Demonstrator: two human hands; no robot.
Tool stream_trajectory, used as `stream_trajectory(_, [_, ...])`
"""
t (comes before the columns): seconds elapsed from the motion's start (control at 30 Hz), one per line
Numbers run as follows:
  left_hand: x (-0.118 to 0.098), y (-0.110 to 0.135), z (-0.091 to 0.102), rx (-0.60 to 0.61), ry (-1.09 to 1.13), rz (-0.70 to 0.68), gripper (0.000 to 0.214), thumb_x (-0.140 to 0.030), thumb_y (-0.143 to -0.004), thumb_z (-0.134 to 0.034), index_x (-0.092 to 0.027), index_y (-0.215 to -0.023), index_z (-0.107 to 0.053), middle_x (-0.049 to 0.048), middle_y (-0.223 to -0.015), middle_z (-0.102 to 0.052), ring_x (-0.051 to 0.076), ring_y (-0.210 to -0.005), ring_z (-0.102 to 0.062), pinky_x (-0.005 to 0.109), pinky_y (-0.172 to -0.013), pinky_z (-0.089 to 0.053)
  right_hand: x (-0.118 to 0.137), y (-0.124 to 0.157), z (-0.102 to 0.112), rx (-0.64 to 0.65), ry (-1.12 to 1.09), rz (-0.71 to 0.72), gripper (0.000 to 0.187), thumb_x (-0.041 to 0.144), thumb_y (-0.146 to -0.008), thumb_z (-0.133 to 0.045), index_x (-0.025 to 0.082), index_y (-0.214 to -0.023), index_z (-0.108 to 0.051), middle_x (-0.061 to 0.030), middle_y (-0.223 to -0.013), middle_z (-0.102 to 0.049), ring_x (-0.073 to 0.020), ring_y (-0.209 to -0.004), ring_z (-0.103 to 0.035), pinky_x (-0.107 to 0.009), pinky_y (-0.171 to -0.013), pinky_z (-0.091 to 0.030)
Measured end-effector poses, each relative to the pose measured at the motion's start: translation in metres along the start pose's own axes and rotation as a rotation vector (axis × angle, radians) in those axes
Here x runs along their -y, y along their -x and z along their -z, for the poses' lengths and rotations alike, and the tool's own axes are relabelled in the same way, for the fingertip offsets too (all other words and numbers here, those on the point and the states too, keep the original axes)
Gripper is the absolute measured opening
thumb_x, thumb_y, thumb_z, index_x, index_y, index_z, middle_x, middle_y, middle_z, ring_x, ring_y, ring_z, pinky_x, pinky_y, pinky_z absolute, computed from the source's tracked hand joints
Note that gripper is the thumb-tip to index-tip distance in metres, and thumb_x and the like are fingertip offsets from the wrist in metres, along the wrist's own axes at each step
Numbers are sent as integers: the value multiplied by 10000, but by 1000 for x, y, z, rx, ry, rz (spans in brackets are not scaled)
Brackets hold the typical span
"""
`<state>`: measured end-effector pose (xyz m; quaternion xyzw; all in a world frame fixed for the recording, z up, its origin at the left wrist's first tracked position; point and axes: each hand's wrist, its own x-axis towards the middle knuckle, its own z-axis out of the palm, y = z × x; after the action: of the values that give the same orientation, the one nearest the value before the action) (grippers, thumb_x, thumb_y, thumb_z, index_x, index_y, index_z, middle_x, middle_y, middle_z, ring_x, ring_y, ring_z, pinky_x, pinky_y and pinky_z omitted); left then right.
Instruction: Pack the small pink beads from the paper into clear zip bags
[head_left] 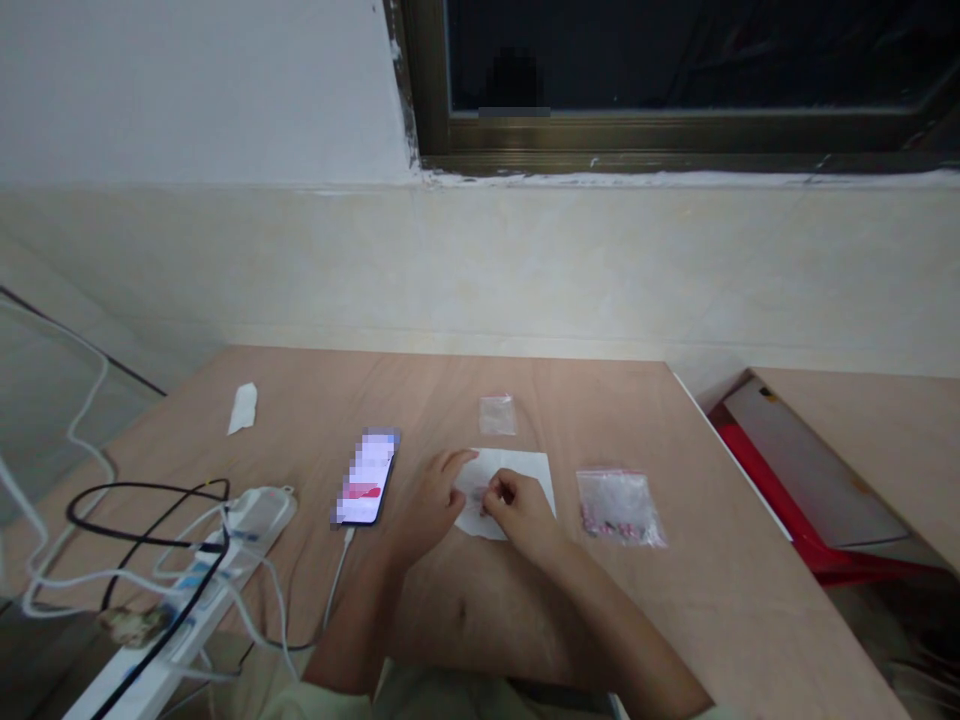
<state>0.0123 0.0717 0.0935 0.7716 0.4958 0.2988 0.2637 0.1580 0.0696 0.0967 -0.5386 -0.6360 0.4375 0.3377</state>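
A white sheet of paper (525,470) lies on the wooden table (315,400). My left hand (429,500) rests flat on the paper's left edge, fingers stretched out. My right hand (521,508) is curled in a pinch over the middle of the sheet, on something small and pinkish that I cannot make out. A clear plastic bag (619,507) with small pink pieces lies just right of the paper. A smaller clear bag (497,414) lies behind the sheet.
A lit phone (365,478) lies left of my hands with a white cable plugged in. A white power strip (217,570) with black and white cables sits at the table's left edge. A folded white scrap (243,407) lies far left. A red-edged board (795,480) leans at the right.
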Motion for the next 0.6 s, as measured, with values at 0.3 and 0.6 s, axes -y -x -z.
stream_trajectory(0.3, [-6,24,5,222,56,70,508,-294,-701,-537,-219,-1178,-380,76,-1232,-430,224,-1172,-345,418,-983,-284,-10,2,6,57,-180,-152,236,213,-672,-437,166,-447,-489,23,-444,-493,-93,-467,-457,-209,-510,-346])
stream_trajectory(0.6, [27,25,-1,-18,-78,173,457,-324,-612,-627,-192,-1030,-498,76,-1050,-549,231,-1017,-476,380,-898,-354,-53,7,-6,-117,193,-90,103,269,-685,-527,170,-657,-526,-28,-656,-580,-141,-629,-517,-237,-594,-381])
